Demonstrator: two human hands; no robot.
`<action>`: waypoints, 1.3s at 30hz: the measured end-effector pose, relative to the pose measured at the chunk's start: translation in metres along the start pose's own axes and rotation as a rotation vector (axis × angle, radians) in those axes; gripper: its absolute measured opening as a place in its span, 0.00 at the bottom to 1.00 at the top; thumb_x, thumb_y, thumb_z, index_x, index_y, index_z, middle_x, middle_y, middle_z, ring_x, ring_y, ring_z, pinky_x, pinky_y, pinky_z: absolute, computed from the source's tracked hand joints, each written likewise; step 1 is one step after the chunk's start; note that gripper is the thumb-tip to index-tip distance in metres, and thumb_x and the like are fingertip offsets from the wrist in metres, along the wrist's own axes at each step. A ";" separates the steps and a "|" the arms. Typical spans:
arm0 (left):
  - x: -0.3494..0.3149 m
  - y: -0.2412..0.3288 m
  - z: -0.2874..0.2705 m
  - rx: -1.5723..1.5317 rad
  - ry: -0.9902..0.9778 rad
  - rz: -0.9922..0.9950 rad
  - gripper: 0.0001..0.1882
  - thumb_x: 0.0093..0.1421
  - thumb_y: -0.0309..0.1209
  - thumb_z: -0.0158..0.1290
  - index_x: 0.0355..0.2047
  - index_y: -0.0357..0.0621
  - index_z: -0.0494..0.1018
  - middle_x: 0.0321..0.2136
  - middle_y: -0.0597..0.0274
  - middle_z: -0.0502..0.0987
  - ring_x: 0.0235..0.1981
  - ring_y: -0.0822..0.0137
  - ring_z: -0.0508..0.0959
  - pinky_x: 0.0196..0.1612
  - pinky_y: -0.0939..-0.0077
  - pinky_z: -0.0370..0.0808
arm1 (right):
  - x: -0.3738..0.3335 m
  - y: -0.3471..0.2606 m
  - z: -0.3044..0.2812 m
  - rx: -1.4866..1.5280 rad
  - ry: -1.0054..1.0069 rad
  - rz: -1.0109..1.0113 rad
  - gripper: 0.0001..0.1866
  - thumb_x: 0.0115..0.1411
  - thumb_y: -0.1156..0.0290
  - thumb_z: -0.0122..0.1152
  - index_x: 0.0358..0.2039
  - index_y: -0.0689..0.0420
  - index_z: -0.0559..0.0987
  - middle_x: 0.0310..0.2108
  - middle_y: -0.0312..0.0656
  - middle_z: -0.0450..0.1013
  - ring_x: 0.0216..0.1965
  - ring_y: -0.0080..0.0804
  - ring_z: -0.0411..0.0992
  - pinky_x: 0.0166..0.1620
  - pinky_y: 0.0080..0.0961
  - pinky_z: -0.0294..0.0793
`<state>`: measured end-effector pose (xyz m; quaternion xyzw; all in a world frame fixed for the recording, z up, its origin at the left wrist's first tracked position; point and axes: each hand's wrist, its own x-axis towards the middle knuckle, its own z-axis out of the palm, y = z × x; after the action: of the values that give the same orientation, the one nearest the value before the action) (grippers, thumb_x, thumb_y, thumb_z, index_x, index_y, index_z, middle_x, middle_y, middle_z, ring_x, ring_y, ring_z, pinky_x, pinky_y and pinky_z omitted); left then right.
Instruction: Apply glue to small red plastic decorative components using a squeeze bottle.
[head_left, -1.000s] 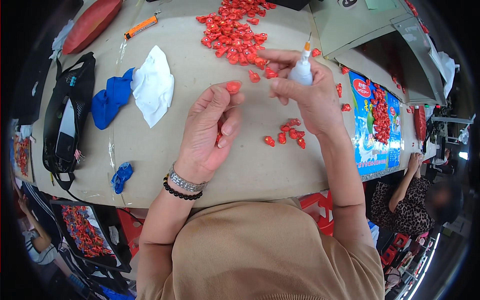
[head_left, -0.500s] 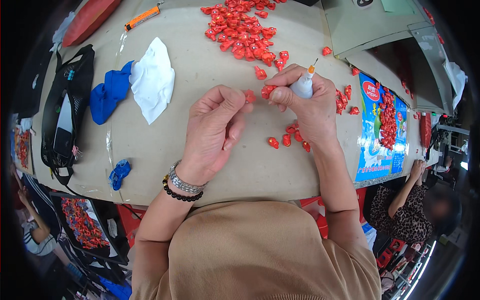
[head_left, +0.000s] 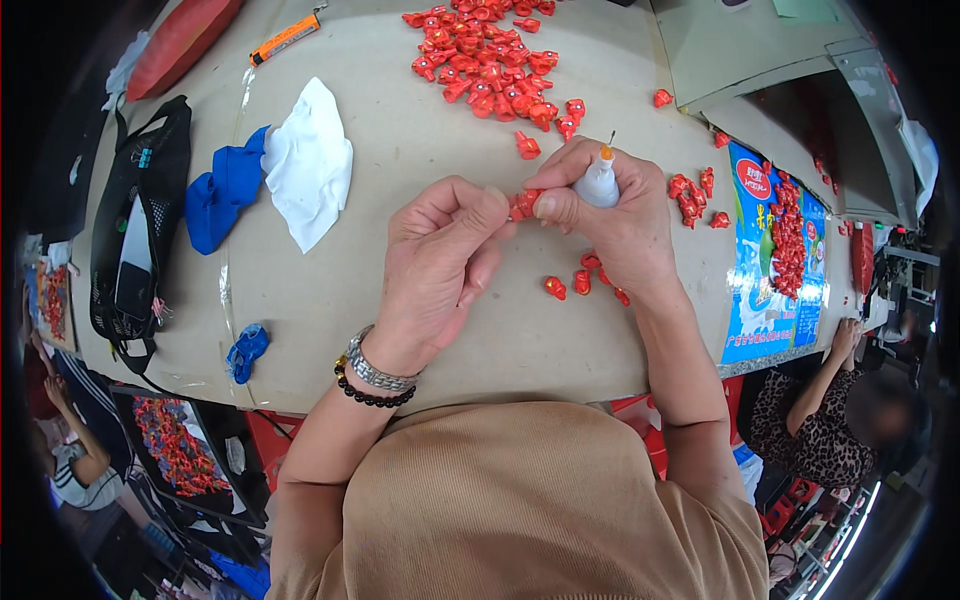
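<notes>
My left hand (head_left: pixel 440 265) pinches a small red plastic piece (head_left: pixel 519 206) between thumb and fingertips. Up against it, thumb and forefinger of my right hand (head_left: pixel 636 232) grip another red piece, so the two touch and their edges are hard to tell apart. My right hand also holds a white squeeze bottle (head_left: pixel 597 186), its orange collar and thin needle pointing up and away. One loose red piece (head_left: pixel 527 145) lies just beyond my fingertips. Several more red pieces (head_left: pixel 582 282) lie below my right hand, partly hidden by its wrist.
A large heap of red pieces (head_left: pixel 490 75) covers the far middle of the table. White cloth (head_left: pixel 308 165), blue cloth (head_left: pixel 222 190) and a black mesh bag (head_left: pixel 137 240) lie left. At right, a metal box (head_left: pixel 770 50) stands beyond a blue printed sheet (head_left: pixel 750 310). A co-worker (head_left: pixel 810 420) sits far right.
My left hand has brought its red piece rightward against the one in my right hand; a gap separated them before. The bottle has tilted slightly left.
</notes>
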<state>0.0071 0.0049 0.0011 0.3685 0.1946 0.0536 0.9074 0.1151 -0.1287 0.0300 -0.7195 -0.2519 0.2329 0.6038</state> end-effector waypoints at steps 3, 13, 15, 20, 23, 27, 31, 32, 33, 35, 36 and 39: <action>-0.001 -0.001 0.001 0.003 -0.003 0.017 0.09 0.62 0.30 0.54 0.26 0.42 0.71 0.25 0.62 0.75 0.12 0.83 0.63 0.11 0.88 0.53 | 0.000 -0.001 0.001 0.016 -0.004 0.067 0.05 0.50 0.79 0.68 0.28 0.61 0.80 0.22 0.34 0.75 0.25 0.17 0.70 0.31 0.17 0.71; -0.001 -0.009 0.001 -0.007 0.006 0.099 0.08 0.61 0.28 0.55 0.26 0.41 0.71 0.22 0.64 0.74 0.12 0.83 0.62 0.12 0.87 0.53 | -0.004 0.006 0.012 0.185 0.040 0.139 0.04 0.50 0.80 0.66 0.25 0.61 0.77 0.22 0.35 0.72 0.22 0.18 0.68 0.24 0.16 0.67; 0.000 -0.009 0.000 -0.014 0.004 0.108 0.08 0.61 0.28 0.55 0.26 0.41 0.71 0.22 0.64 0.74 0.12 0.82 0.62 0.12 0.88 0.53 | -0.004 0.007 0.014 0.226 0.054 0.137 0.04 0.50 0.80 0.65 0.23 0.60 0.77 0.22 0.33 0.74 0.22 0.17 0.68 0.25 0.16 0.68; -0.002 -0.006 -0.002 -0.040 0.004 0.129 0.07 0.61 0.28 0.55 0.26 0.42 0.71 0.22 0.64 0.74 0.12 0.82 0.63 0.13 0.87 0.54 | -0.006 0.005 0.023 0.181 0.072 0.020 0.05 0.49 0.82 0.63 0.22 0.60 0.75 0.23 0.34 0.73 0.24 0.19 0.69 0.28 0.16 0.68; -0.003 -0.009 0.000 -0.089 -0.010 0.125 0.07 0.61 0.27 0.53 0.25 0.43 0.70 0.21 0.66 0.73 0.14 0.81 0.65 0.14 0.85 0.57 | -0.010 0.008 0.022 0.197 0.068 -0.019 0.05 0.49 0.83 0.62 0.23 0.61 0.75 0.23 0.34 0.72 0.26 0.19 0.69 0.31 0.17 0.67; -0.003 -0.013 -0.002 -0.060 -0.058 0.066 0.06 0.61 0.26 0.51 0.27 0.42 0.69 0.21 0.67 0.72 0.16 0.81 0.65 0.17 0.87 0.59 | -0.016 0.008 0.019 0.102 0.130 -0.057 0.05 0.49 0.84 0.60 0.24 0.61 0.74 0.27 0.36 0.71 0.28 0.21 0.68 0.30 0.17 0.66; -0.004 -0.014 -0.001 -0.052 -0.090 0.102 0.07 0.63 0.30 0.52 0.27 0.43 0.69 0.19 0.69 0.71 0.14 0.83 0.64 0.14 0.88 0.57 | -0.020 0.011 0.023 0.221 0.104 -0.093 0.05 0.51 0.84 0.59 0.26 0.61 0.74 0.29 0.38 0.69 0.26 0.20 0.66 0.27 0.14 0.65; -0.007 -0.013 -0.001 -0.037 -0.070 0.120 0.07 0.63 0.30 0.52 0.27 0.43 0.69 0.19 0.69 0.71 0.14 0.83 0.64 0.14 0.88 0.57 | -0.020 0.012 0.025 0.217 0.121 -0.110 0.04 0.52 0.84 0.60 0.27 0.61 0.74 0.30 0.38 0.68 0.25 0.19 0.65 0.27 0.14 0.64; -0.007 -0.012 -0.001 -0.034 -0.073 0.104 0.08 0.63 0.31 0.52 0.27 0.43 0.69 0.19 0.70 0.71 0.13 0.84 0.63 0.13 0.88 0.56 | -0.019 0.012 0.025 0.227 0.107 -0.121 0.04 0.52 0.84 0.60 0.27 0.61 0.74 0.30 0.38 0.68 0.25 0.19 0.65 0.27 0.14 0.64; -0.007 -0.009 -0.002 -0.022 -0.068 0.102 0.09 0.63 0.32 0.52 0.27 0.43 0.69 0.18 0.71 0.71 0.12 0.84 0.63 0.12 0.89 0.56 | -0.019 0.014 0.026 0.243 0.130 -0.126 0.05 0.53 0.82 0.63 0.27 0.62 0.74 0.30 0.38 0.68 0.24 0.19 0.65 0.26 0.14 0.64; -0.007 -0.009 -0.001 -0.018 -0.067 0.085 0.09 0.63 0.32 0.52 0.27 0.43 0.69 0.18 0.71 0.71 0.12 0.85 0.63 0.12 0.89 0.56 | -0.019 0.017 0.024 0.219 0.126 -0.126 0.06 0.53 0.80 0.64 0.28 0.61 0.74 0.30 0.38 0.68 0.24 0.19 0.65 0.26 0.14 0.64; -0.003 -0.008 -0.002 -0.014 -0.064 0.077 0.09 0.63 0.33 0.52 0.28 0.43 0.69 0.19 0.71 0.71 0.12 0.85 0.63 0.12 0.89 0.56 | -0.014 0.018 0.025 0.255 0.126 -0.133 0.06 0.54 0.79 0.64 0.29 0.61 0.74 0.30 0.38 0.68 0.23 0.19 0.65 0.25 0.14 0.64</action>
<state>0.0032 0.0002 -0.0047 0.3710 0.1509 0.0780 0.9130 0.0898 -0.1217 0.0084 -0.6319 -0.2288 0.1769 0.7190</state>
